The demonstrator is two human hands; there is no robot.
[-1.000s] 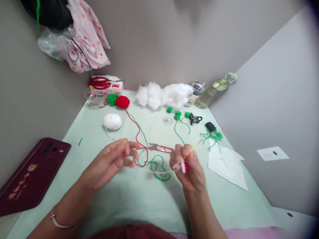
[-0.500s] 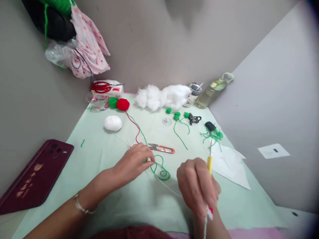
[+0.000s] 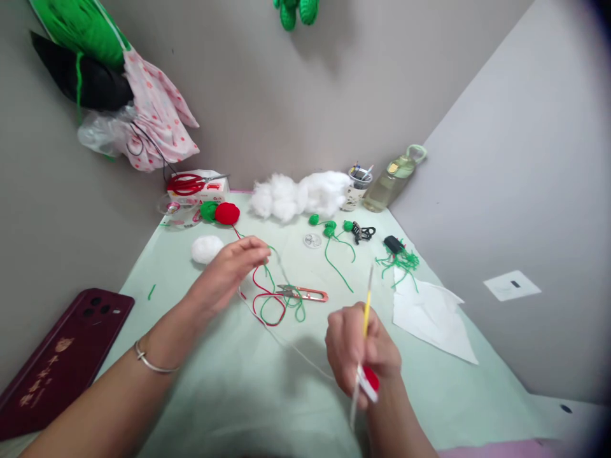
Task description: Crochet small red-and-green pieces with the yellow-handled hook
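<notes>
My right hand is closed around a yellow-handled crochet hook, its metal tip pointing up. A small red and white crochet piece shows below the same hand's fingers. White yarn runs from that hand leftward over the table. Farther up and to the left, my left hand is pinched at the fingertips on green yarn, whose loops hang down beside it. Loose red yarn curls below the left hand. Orange-handled thread snips lie between the two hands.
White, red and green yarn balls stand at the back left. White stuffing, a pen cup and a bottle line the wall. Green crocheted pieces and white paper lie right; a phone left.
My left hand has moved up and left, pulling the green and red loops leftward over the snips. My right hand has turned, so more of the red and white piece shows.
</notes>
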